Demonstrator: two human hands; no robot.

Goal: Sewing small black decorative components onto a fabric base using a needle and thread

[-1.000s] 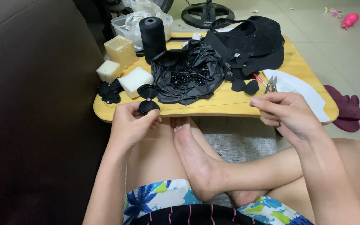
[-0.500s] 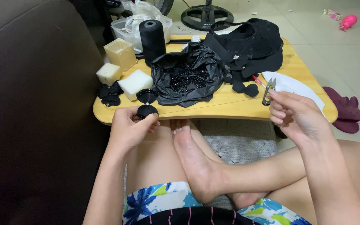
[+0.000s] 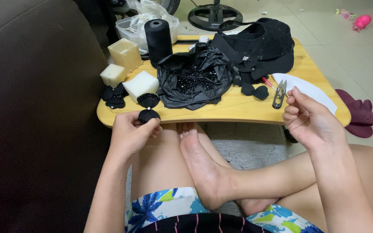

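Small black pad point(image 3: 148, 115) pinched in left hand point(image 3: 130, 134); snips point(image 3: 279, 94) on table point(image 3: 238, 108) just beside right hand point(image 3: 309, 121), fingers loosely curled, empty.

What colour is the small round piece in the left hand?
Black, seen best in the head view: the small round piece sits pinched in the left hand.

Thread snips point(image 3: 279, 93) lie on the table point(image 3: 238, 108), right of the bead bag point(image 3: 195, 77).
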